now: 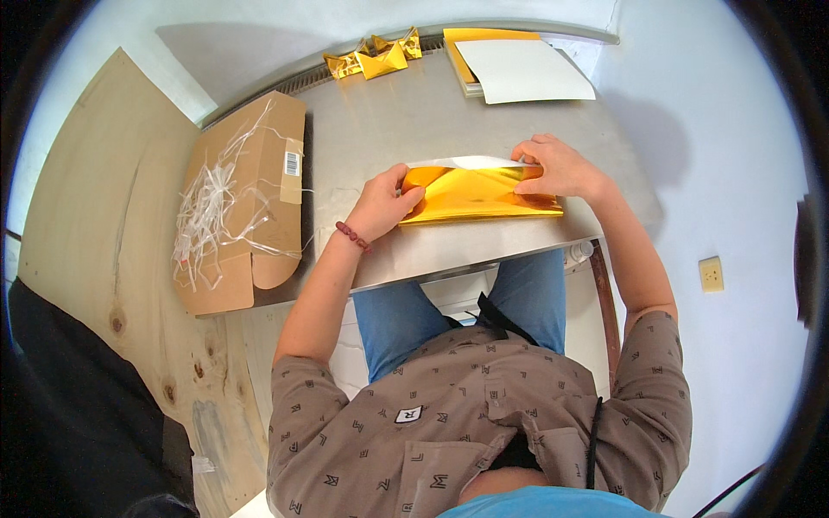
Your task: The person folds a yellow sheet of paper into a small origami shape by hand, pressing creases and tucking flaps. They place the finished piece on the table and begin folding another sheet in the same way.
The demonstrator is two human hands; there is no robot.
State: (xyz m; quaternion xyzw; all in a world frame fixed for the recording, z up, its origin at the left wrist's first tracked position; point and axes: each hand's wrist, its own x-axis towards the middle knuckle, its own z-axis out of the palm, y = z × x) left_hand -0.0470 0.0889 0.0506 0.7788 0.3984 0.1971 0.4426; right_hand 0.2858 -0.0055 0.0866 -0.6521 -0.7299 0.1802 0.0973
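A sheet of shiny gold paper [479, 194] with a white back lies folded over near the front of the metal table. Its white underside shows as a narrow strip along the far edge. At the sheet's left end, my left hand [386, 200] grips it with the thumb on the gold face. My right hand [560, 168] pinches the right end, thumb in front and fingers behind at the far edge. Some of the fingers are hidden behind the paper.
Several folded gold paper shapes [371, 57] stand at the table's back edge. White and yellow sheets [527, 73] are stacked at the back right. An opened cardboard box [272, 194] with tangled white plastic strips [211, 207] occupies the left side. The metal table [380, 121] meets a wall.
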